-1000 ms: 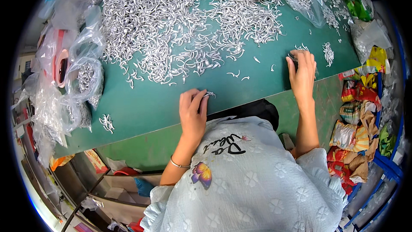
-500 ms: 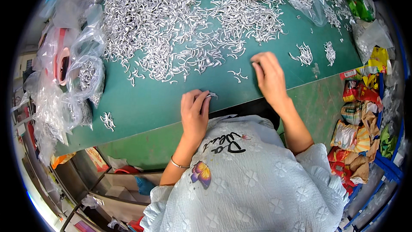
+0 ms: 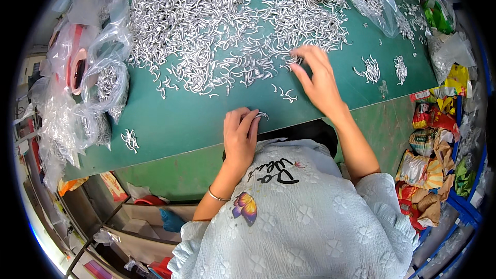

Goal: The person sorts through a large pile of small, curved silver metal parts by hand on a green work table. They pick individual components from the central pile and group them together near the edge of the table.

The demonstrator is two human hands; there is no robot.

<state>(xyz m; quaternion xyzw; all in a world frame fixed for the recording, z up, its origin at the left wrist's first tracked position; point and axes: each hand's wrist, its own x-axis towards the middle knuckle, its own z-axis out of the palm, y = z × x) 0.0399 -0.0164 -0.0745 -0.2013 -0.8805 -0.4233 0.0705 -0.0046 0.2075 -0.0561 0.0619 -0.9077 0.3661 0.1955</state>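
A small cluster of curved silver metal pieces lies on the green table, left of both hands; the broad silver heap spreads beyond them. The left hand, fingers bent, pinches silver pieces near the table's edge. The right hand curls at the heap's near edge — whether gripping, I cannot tell — left of two more clusters.

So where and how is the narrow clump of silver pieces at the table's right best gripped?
I'd probably pinch the narrow clump across its middle from left and right, the right hand coming from above and the person's side. It is longer front to back than wide and lies near the front edge of the green table; a wider pile sits to its left.
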